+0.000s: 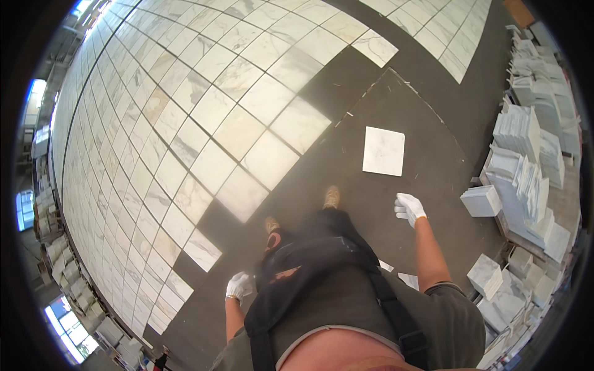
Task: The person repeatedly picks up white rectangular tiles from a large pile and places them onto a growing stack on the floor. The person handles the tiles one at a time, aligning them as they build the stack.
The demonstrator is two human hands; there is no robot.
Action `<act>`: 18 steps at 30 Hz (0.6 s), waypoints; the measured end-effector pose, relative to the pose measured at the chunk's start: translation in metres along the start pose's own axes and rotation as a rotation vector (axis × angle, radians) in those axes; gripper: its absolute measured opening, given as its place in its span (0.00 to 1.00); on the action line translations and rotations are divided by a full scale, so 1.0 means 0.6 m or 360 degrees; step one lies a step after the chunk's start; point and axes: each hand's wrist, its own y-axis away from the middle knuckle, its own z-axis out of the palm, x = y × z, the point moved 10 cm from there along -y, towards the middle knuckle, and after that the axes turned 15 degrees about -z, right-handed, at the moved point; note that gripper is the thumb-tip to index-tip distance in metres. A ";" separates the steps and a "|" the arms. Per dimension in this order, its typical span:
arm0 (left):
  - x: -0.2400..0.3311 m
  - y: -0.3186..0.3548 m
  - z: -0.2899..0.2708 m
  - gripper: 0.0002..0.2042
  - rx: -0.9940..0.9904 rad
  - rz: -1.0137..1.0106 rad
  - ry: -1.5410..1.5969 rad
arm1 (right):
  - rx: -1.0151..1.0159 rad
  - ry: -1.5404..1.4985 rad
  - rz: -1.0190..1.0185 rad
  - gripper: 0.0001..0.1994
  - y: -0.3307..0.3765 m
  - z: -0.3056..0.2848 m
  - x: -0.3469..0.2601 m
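I look straight down at my own body and feet on a dark floor. My left hand (pixel 239 286) wears a white glove, hangs by my left hip and holds nothing. My right hand (pixel 409 208), also in a white glove, hangs out to the right with its fingers loosely curled and nothing in it. A single white marble tile (pixel 383 151) lies alone on the dark floor ahead of my right hand. A large field of laid white marble tiles (pixel 185 123) spreads to the left and ahead of my feet.
Stacks of white marble tiles (pixel 526 179) crowd the right side on pallets. More tile stacks (pixel 68 272) line the far left edge. A second laid tile area (pixel 445 31) sits at the top right. Bare dark floor (pixel 346 111) runs between the tile areas.
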 end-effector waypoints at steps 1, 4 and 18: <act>0.025 -0.006 -0.007 0.16 0.0009 -0.0159 0.0157 | 0.0121 -0.0062 -0.0017 0.17 0.009 -0.037 -0.003; 0.133 -0.032 -0.020 0.17 0.0087 -0.0194 0.0487 | 0.0288 -0.0205 -0.0009 0.15 0.070 -0.112 0.039; 0.458 -0.253 0.086 0.27 -0.0282 -0.0088 -0.0343 | 0.0508 -0.0616 0.0906 0.09 0.591 0.066 0.460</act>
